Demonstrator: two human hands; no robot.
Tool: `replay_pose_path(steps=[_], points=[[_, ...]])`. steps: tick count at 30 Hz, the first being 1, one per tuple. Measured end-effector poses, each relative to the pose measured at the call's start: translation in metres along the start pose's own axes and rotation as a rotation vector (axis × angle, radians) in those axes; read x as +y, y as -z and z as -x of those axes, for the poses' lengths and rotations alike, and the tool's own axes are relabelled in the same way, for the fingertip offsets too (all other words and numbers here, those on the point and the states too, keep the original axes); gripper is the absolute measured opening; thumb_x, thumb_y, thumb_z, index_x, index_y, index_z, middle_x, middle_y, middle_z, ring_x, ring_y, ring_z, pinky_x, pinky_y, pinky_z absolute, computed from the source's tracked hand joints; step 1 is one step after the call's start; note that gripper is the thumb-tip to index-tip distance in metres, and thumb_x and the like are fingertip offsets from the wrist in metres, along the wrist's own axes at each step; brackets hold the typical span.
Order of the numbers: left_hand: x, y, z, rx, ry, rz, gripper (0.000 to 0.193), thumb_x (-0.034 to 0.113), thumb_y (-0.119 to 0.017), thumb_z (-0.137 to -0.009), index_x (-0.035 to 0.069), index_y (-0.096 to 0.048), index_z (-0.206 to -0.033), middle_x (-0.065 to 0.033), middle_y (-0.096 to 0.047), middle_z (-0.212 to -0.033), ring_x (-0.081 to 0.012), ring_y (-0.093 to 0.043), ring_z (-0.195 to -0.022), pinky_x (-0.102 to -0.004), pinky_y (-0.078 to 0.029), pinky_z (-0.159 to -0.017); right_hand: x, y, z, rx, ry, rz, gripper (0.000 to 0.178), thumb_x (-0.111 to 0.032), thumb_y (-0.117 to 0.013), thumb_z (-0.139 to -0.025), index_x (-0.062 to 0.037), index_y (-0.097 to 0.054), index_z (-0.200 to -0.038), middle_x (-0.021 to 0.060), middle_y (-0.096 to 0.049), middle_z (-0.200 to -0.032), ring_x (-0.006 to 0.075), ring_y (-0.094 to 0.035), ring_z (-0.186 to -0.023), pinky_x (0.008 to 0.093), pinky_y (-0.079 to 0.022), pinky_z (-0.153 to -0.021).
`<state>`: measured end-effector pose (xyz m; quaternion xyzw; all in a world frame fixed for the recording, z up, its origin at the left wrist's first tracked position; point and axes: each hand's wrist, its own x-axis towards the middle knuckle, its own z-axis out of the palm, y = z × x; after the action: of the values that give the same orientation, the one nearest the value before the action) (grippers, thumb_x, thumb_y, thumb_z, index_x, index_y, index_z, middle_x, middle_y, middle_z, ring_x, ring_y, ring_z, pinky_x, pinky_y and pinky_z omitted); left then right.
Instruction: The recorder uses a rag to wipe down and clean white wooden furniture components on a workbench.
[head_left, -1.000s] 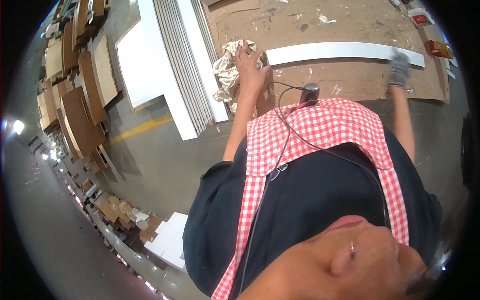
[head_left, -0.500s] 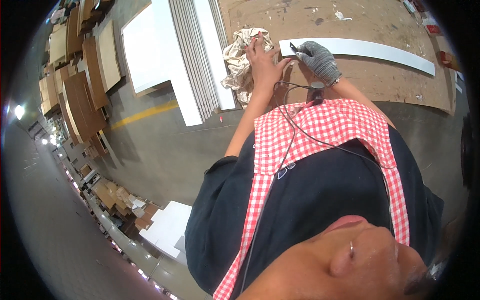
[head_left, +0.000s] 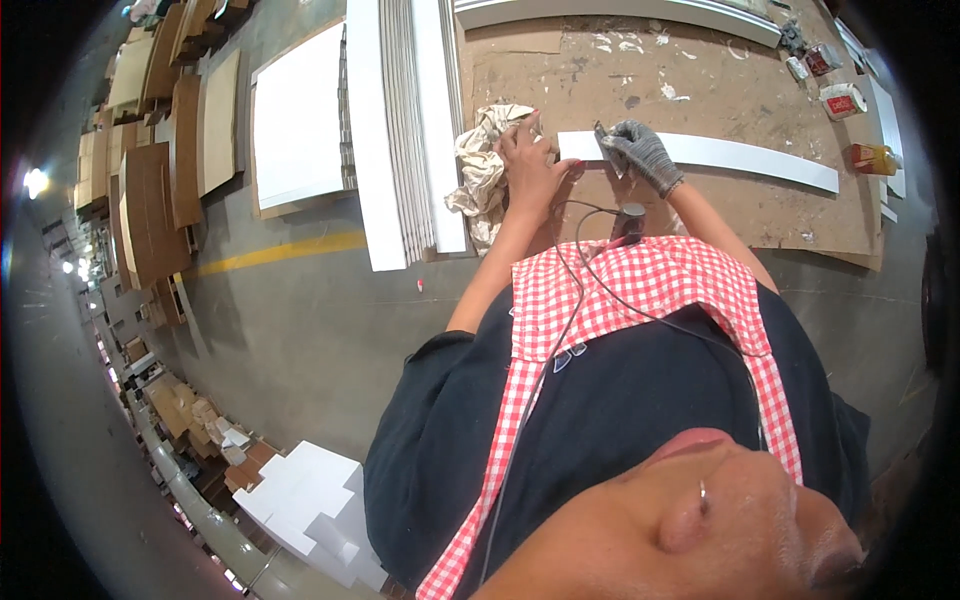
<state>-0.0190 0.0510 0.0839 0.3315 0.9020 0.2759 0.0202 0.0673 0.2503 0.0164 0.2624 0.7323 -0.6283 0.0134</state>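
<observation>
A long white strip [head_left: 720, 150] lies across the brown work surface. My right hand [head_left: 642, 155], in a grey knitted glove, is closed round a small flat scraper [head_left: 607, 146], which crosses the strip near its left end. The tool's exact shape is partly hidden by the fingers. My left hand [head_left: 530, 168] is bare and open, its fingers resting on a crumpled cream cloth [head_left: 480, 160]. Its thumb reaches toward the left end of the strip, close to it or touching.
Stacked white panels [head_left: 385, 140] stand left of the cloth. Behind lie longer white boards [head_left: 630, 10]. At the right are a white container [head_left: 843, 101], a dark red can [head_left: 822, 59] and a yellowish bottle [head_left: 876, 160]. The board surface [head_left: 560, 85] bears white smears.
The view has shifted, bringing the boards behind and containers at right into sight. The scraper has turned and now lies across the strip. My left hand remains on the cloth.
</observation>
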Motion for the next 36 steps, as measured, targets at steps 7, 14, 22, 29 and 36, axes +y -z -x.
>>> replay_pose_path(steps=[7, 14, 22, 29, 36], points=[[-0.012, 0.009, 0.02, -0.02, 0.029, 0.078, 0.023, 0.023, -0.085, -0.06, 0.008, -0.074, -0.074, -0.0057, -0.046, -0.138, -0.0332, -0.034, -0.124, -0.0521, -0.018, -0.105, -0.015, -0.011, 0.02, -0.018, 0.02, 0.191, 0.026, -0.028, -0.066, -0.084, -0.0038, -0.063, -0.095, 0.0079, -0.062, -0.074, 0.0138, -0.057, -0.05, 0.0266, -0.045, -0.045], [-0.028, 0.009, 0.017, 0.004, 0.043, 0.136, 0.021, 0.016, -0.085, -0.06, 0.011, -0.077, -0.078, -0.0048, -0.048, -0.136, -0.0308, -0.035, -0.122, -0.0458, -0.025, -0.105, -0.019, -0.005, 0.008, -0.116, -0.04, -0.017, 0.031, -0.032, -0.068, -0.084, -0.0022, -0.063, -0.093, 0.0054, -0.061, -0.067, 0.0104, -0.056, -0.048, 0.0263, -0.047, -0.044], [-0.046, 0.006, 0.012, -0.022, -0.012, 0.222, 0.023, 0.016, -0.084, -0.061, 0.01, -0.077, -0.082, -0.007, -0.045, -0.14, -0.0331, -0.032, -0.122, -0.0419, -0.03, -0.106, -0.016, -0.009, -0.001, 0.021, 0.142, 0.206, 0.028, -0.03, -0.064, -0.088, -0.0054, -0.063, -0.101, 0.0076, -0.066, -0.083, 0.0133, -0.062, -0.068, 0.0283, -0.051, -0.065], [-0.02, -0.002, 0.007, 0.056, 0.074, -0.017, 0.029, 0.026, -0.086, -0.06, 0.004, -0.071, -0.07, -0.0122, -0.049, -0.121, -0.0351, -0.034, -0.117, -0.0472, -0.032, -0.099, 0.003, -0.005, -0.003, 0.027, 0.105, 0.176, 0.032, -0.034, -0.065, -0.087, -0.0053, -0.063, -0.102, 0.0096, -0.066, -0.082, 0.0166, -0.062, -0.07, 0.0306, -0.051, -0.067], [-0.027, -0.007, 0.005, 0.011, 0.083, 0.213, 0.017, 0.014, -0.081, -0.066, 0.006, -0.076, -0.08, -0.0092, -0.05, -0.117, -0.0324, -0.035, -0.116, -0.0415, -0.033, -0.1, -0.005, 0.003, -0.007, 0.037, 0.157, 0.326, 0.03, -0.034, -0.064, -0.085, -0.0055, -0.064, -0.094, 0.0128, -0.065, -0.081, 0.0234, -0.062, -0.072, 0.0348, -0.049, -0.069]])
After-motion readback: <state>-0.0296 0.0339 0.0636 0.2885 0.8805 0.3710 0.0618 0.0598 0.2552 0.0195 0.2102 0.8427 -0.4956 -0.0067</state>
